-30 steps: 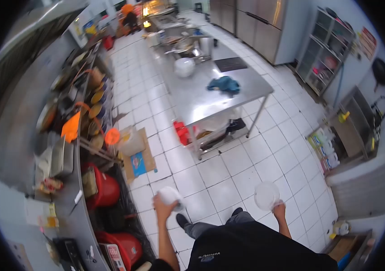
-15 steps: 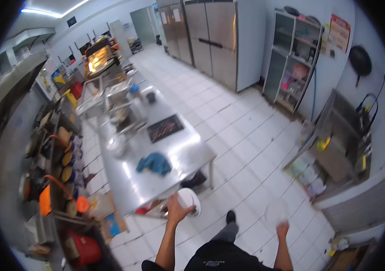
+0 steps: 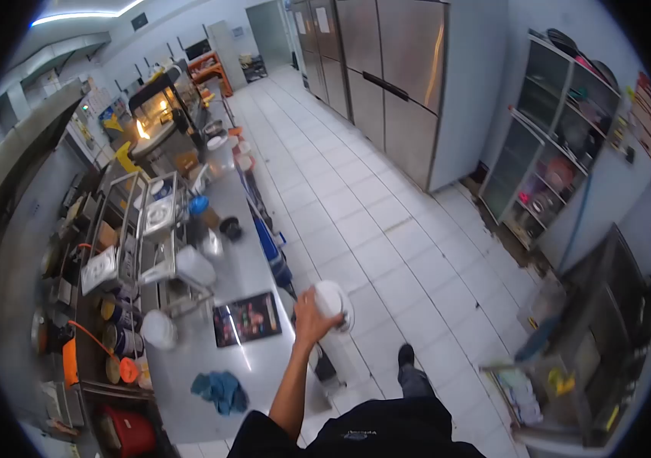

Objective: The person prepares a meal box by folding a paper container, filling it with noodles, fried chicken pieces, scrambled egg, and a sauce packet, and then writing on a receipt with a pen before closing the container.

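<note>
My left hand (image 3: 309,319) is closed round white round dishware (image 3: 331,296), which looks like a bowl or lid on a plate. My thumb presses at its near edge, and part of it is hidden behind the fingers. It is held in the air beside the right edge of the steel table (image 3: 253,378). A teal cloth (image 3: 219,391) lies crumpled on the tabletop, left of my forearm. Farther up the table is a dark printed sheet or mat (image 3: 247,319). My right hand is out of the frame.
White containers (image 3: 159,329) and a steel rack (image 3: 180,229) crowd the table's left side. A glowing display warmer (image 3: 159,114) stands at the far end. Tall steel fridges (image 3: 394,91) and a glass cabinet (image 3: 551,137) line the right wall. White floor tiles (image 3: 386,252) run between.
I have stepped forward along the table's right side, and the teal cloth now appears lower in view. My left hand keeps hold of the white dishware. My right hand has left the frame.
</note>
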Demonstrator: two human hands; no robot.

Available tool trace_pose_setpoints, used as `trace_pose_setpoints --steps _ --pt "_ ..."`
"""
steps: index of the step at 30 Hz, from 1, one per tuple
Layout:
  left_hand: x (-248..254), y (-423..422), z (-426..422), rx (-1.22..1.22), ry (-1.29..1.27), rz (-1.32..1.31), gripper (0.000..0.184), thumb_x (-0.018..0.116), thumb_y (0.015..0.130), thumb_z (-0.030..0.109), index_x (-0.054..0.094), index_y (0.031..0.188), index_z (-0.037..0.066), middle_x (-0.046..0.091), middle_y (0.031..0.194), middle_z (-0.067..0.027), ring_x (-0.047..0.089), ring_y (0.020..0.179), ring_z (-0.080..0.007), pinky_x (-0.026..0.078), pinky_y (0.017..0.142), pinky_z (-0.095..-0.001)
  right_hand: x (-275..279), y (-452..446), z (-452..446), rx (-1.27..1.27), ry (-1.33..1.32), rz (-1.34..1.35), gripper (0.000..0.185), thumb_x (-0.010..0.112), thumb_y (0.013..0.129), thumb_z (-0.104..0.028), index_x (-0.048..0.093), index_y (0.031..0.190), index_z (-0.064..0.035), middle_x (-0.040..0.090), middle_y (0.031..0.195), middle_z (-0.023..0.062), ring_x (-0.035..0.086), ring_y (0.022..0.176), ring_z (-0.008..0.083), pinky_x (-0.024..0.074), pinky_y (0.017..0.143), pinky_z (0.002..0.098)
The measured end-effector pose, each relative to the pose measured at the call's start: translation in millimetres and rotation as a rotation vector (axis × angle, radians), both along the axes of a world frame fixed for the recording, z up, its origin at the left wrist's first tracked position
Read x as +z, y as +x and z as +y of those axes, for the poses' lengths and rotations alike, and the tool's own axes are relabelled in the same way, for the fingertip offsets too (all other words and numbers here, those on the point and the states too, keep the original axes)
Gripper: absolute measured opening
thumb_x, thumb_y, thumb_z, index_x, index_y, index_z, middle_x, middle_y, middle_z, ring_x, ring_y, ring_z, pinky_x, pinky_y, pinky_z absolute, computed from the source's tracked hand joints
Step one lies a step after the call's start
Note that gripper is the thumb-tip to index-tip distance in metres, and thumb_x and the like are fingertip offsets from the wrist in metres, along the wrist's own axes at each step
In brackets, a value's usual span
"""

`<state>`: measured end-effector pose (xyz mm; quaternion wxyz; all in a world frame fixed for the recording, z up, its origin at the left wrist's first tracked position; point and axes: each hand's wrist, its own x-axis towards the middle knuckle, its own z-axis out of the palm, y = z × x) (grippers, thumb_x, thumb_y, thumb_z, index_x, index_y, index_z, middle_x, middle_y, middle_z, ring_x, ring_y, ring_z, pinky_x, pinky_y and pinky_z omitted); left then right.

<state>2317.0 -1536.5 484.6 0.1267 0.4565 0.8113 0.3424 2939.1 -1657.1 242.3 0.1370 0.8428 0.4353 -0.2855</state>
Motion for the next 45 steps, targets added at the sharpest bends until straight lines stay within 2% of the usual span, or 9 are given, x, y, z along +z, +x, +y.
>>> trace_pose_setpoints --steps 8,9,11,15,24,31,34,38,45 --pt "9 -123 131 0.419 -0.046 -0.035 0.105 0.087 0.058 0.04 0.039 0.14 -0.005 0.05 0.13 -0.0281 0.044 0.125 -0.0418 0.035 0.108 -0.0486 1 -169 555 0.512 0.615 0.021 0.035 0.051 0.095 -0.024 0.064 0.111 0.0037 0.059 0.123 0.0262 0.055 0.116 0.0402 0.0384 0.106 0.049" --pt "7 -149 149 0.501 -0.079 0.001 0.105 0.088 0.058 0.04 0.039 0.14 -0.005 0.051 0.129 -0.0277 0.044 0.125 -0.0424 0.036 0.107 -0.0488 14 -196 627 0.915 0.72 -0.159 0.028 0.053 0.094 -0.019 0.06 0.11 0.0029 0.064 0.107 0.0213 0.063 0.098 0.0316 0.0493 0.09 0.0445" --pt "-4 -214 191 0.595 -0.093 0.0 0.104 0.088 0.058 0.04 0.04 0.139 -0.004 0.051 0.127 -0.0273 0.045 0.123 -0.0429 0.038 0.106 -0.0492 85 -284 745 0.484 0.678 0.494 0.015 0.052 0.093 -0.01 0.058 0.102 0.0005 0.061 0.084 0.0123 0.06 0.072 0.0213 0.0515 0.064 0.0363" --pt "-5 -349 283 0.637 -0.088 -0.165 0.103 0.088 0.059 0.041 0.04 0.138 -0.003 0.05 0.128 -0.0266 0.047 0.121 -0.0438 0.039 0.104 -0.05 109 -399 865 0.276 0.948 0.814 0.011 0.046 0.09 -0.007 0.05 0.08 -0.0026 0.049 0.057 0.0062 0.051 0.046 0.0175 0.0431 0.042 0.036" --pt "32 -671 490 0.965 0.072 -0.036 0.1 0.086 0.061 0.041 0.04 0.14 0.001 0.047 0.134 -0.0256 0.045 0.124 -0.0454 0.036 0.107 -0.0509 85 -737 954 -0.021 0.455 1.034 0.012 0.043 0.092 -0.012 0.052 0.086 -0.0075 0.05 0.058 0.0039 0.05 0.044 0.0157 0.0426 0.038 0.0308" --pt "-16 -863 567 1.342 -0.155 -0.092 0.099 0.082 0.063 0.043 0.037 0.141 0.001 0.041 0.136 -0.0222 0.04 0.126 -0.045 0.041 0.102 -0.056 95 -1122 1089 0.567 0.502 1.264 0.018 0.044 0.093 -0.013 0.056 0.083 -0.004 0.052 0.06 0.0021 0.051 0.049 0.0124 0.0413 0.043 0.0284" --pt "-30 -913 575 1.434 -0.202 -0.135 0.099 0.082 0.064 0.042 0.036 0.141 0.001 0.04 0.137 -0.0216 0.04 0.126 -0.044 0.042 0.099 -0.0599 174 -1294 1090 0.852 0.331 1.456 0.017 0.05 0.091 -0.012 0.06 0.093 0.0016 0.056 0.063 0.0032 0.053 0.053 0.0163 0.0482 0.049 0.0315" --pt "-60 -971 580 1.54 -0.22 -0.002 0.1 0.084 0.064 0.044 0.036 0.141 0.001 0.038 0.141 -0.0219 0.04 0.125 -0.0442 0.04 0.101 -0.0566 194 -1501 1075 1.348 0.086 1.365 0.024 0.048 0.096 -0.018 0.06 0.1 0.0023 0.063 0.073 0.0141 0.066 0.069 0.0251 0.0529 0.059 0.0376" --pt "-77 -967 586 1.652 0.119 0.271 0.092 0.083 0.072 0.036 0.036 0.139 -0.006 0.043 0.137 -0.0286 0.039 0.128 -0.0443 0.029 0.108 -0.0524 188 -1674 971 2.135 0.139 1.277 0.022 0.05 0.091 -0.017 0.061 0.095 0.0018 0.064 0.08 0.025 0.066 0.077 0.0397 0.0511 0.071 0.0474"
